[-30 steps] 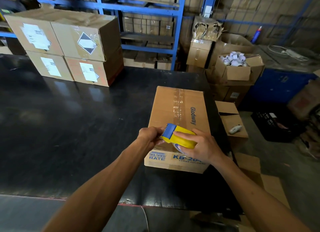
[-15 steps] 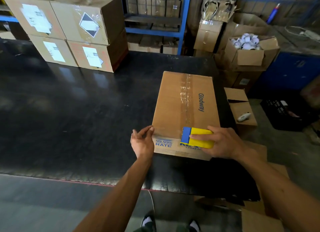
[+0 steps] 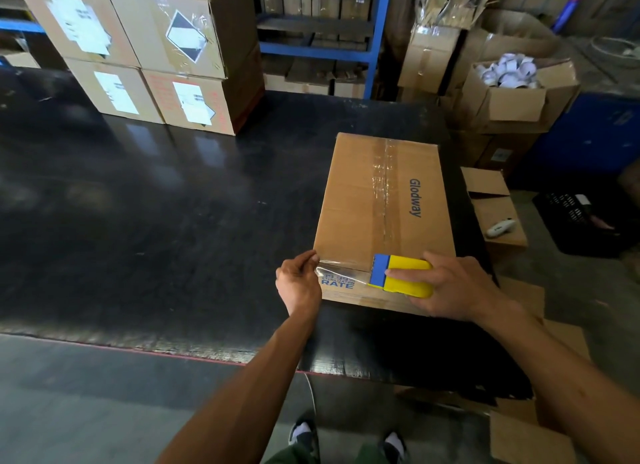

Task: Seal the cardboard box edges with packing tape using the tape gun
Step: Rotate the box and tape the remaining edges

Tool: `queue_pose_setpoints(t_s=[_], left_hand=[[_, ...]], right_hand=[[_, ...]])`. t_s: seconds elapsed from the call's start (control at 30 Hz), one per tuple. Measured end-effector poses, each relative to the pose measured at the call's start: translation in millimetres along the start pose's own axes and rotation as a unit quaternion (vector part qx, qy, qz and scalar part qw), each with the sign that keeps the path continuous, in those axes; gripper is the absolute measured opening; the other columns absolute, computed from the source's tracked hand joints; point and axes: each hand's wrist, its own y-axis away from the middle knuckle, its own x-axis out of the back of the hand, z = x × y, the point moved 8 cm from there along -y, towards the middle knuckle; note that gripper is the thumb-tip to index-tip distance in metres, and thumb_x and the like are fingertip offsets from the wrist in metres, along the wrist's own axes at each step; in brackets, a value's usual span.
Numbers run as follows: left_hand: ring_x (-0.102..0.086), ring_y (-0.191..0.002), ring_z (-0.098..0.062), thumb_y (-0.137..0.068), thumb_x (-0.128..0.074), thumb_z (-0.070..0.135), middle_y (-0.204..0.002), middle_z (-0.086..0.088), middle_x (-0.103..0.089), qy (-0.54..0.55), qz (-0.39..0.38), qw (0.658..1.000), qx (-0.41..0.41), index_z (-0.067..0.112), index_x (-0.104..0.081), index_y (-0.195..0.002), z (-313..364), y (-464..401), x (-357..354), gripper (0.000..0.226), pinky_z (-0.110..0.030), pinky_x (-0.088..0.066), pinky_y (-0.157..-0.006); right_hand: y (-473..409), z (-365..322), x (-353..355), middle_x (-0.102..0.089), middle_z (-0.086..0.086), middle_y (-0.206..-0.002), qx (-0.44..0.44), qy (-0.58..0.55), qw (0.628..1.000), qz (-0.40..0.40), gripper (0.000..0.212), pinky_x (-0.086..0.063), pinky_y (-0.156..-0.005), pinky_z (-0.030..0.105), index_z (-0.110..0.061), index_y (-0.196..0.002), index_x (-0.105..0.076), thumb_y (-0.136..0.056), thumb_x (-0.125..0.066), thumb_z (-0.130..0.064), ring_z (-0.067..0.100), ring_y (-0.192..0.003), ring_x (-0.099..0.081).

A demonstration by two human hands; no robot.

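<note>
A brown cardboard box (image 3: pixel 360 200) printed "Glodway" lies on the black table (image 3: pixel 156 221), with clear tape running down its top seam. My right hand (image 3: pixel 453 287) grips a yellow and blue tape gun (image 3: pixel 401 275) at the box's near top edge. A strip of clear tape (image 3: pixel 343 269) stretches from the gun leftward along that edge. My left hand (image 3: pixel 298 281) pinches the strip's free end at the box's near left corner.
Stacked labelled cartons (image 3: pixel 156 48) stand at the table's back left. To the right of the table are open cartons, one with white rolls (image 3: pixel 507 72), a small box holding a white tool (image 3: pixel 500 227), and a black crate (image 3: pixel 585 218). Blue shelving (image 3: pixel 377 31) is behind.
The tape gun has shifted right along the near edge, drawing out a strip. My left hand went from resting flat at the corner to pinching the tape end.
</note>
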Motion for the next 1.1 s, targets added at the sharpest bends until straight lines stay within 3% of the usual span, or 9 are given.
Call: queue_pose_setpoints(t_s=[0.23,0.37,0.43,0.5,0.6,0.7,0.77,0.83,1.1], left_hand=[[-0.067,-0.091,-0.024,-0.085,-0.076,0.037,-0.091,-0.001,-0.065,-0.024,-0.017,0.998,-0.052,0.036,-0.078,-0.103,-0.1,-3.8,0.1,0.018,-0.044,-0.056,-0.085],[-0.057,-0.086,-0.018,-0.078,-0.079,0.051,-0.093,-0.003,-0.050,-0.119,-0.050,0.990,-0.060,0.037,-0.044,-0.148,7.9,-12.3,13.3,0.080,-0.031,-0.047,-0.080],[-0.056,-0.088,-0.020,-0.079,-0.079,0.049,-0.097,-0.004,-0.049,-0.139,-0.067,0.979,-0.130,0.031,-0.042,-0.150,16.7,-19.2,15.5,0.083,-0.033,-0.050,-0.082],[-0.057,-0.093,-0.027,-0.085,-0.071,0.046,-0.104,-0.009,-0.055,-0.191,-0.063,0.930,-0.306,0.022,-0.049,-0.147,37.5,-16.5,15.4,0.070,-0.039,-0.052,-0.084],[-0.055,-0.119,-0.036,-0.096,-0.061,0.037,-0.134,-0.018,-0.057,-0.259,-0.132,0.785,-0.547,0.018,-0.047,-0.145,63.2,8.3,-8.8,0.055,-0.051,-0.047,-0.098],[-0.036,-0.146,-0.030,-0.102,-0.049,0.033,-0.157,-0.013,-0.041,-0.299,-0.247,0.650,-0.654,0.015,-0.042,-0.150,70.8,31.8,-40.3,0.052,-0.048,-0.024,-0.121],[-0.025,-0.151,-0.026,-0.105,-0.038,0.035,-0.162,-0.009,-0.031,-0.355,-0.285,0.587,-0.669,0.013,-0.033,-0.154,58.1,30.7,-57.4,0.054,-0.044,-0.014,-0.124],[-0.025,-0.151,-0.025,-0.106,-0.033,0.036,-0.162,-0.007,-0.030,-0.377,-0.308,0.572,-0.660,0.012,-0.031,-0.155,44.9,21.5,-64.6,0.054,-0.042,-0.013,-0.124],[-0.032,-0.148,-0.021,-0.109,-0.021,0.042,-0.160,-0.005,-0.035,-0.367,-0.327,0.599,-0.633,0.010,-0.035,-0.153,36.9,8.6,-66.1,0.057,-0.037,-0.017,-0.124]], right_hand=[[-5.0,1.1,-1.1,-0.041,-0.009,-0.092,-0.013,0.042,0.999,-0.014,0.053,-0.035,-0.059,0.027,-0.060,-0.133,-0.045,-0.081,-0.050,-0.067,0.020,-0.079,-0.058],[-7.7,-1.9,0.6,-0.036,-0.011,-0.095,-0.018,0.048,0.999,-0.019,0.054,-0.032,-0.064,0.027,-0.063,-0.135,-0.039,-0.084,-0.054,-0.065,0.018,-0.089,-0.058],[-8.8,-2.3,3.1,-0.043,-0.010,-0.099,-0.019,0.047,0.999,-0.016,0.053,-0.033,-0.065,0.027,-0.063,-0.135,-0.039,-0.084,-0.054,-0.064,0.019,-0.094,-0.059],[-10.3,-2.6,4.4,-0.051,-0.008,-0.110,-0.020,0.053,0.998,-0.016,0.052,-0.035,-0.068,0.027,-0.065,-0.135,-0.037,-0.084,-0.052,-0.067,0.019,-0.101,-0.059],[-12.5,-5.1,5.7,-0.054,-0.008,-0.117,-0.024,0.066,0.998,-0.009,0.051,-0.032,-0.067,0.027,-0.066,-0.132,-0.039,-0.083,-0.047,-0.072,0.020,-0.106,-0.059],[-14.2,-9.2,7.9,-0.057,-0.006,-0.116,-0.022,0.065,0.998,-0.007,0.049,-0.030,-0.066,0.028,-0.066,-0.130,-0.044,-0.082,-0.052,-0.070,0.023,-0.104,-0.061],[-14.2,-11.4,10.5,-0.057,-0.004,-0.113,-0.018,0.060,0.998,-0.006,0.050,-0.030,-0.066,0.029,-0.064,-0.131,-0.044,-0.083,-0.054,-0.067,0.024,-0.103,-0.061],[-13.2,-14.0,14.0,-0.056,-0.003,-0.110,-0.014,0.062,0.998,-0.001,0.050,-0.031,-0.066,0.028,-0.064,-0.132,-0.044,-0.083,-0.054,-0.066,0.023,-0.101,-0.061],[-10.4,-17.4,6.0,-0.058,0.002,-0.082,-0.026,0.081,0.996,-0.023,0.054,-0.033,-0.052,0.025,-0.052,-0.118,-0.065,-0.066,-0.077,-0.055,0.027,-0.064,-0.063]])
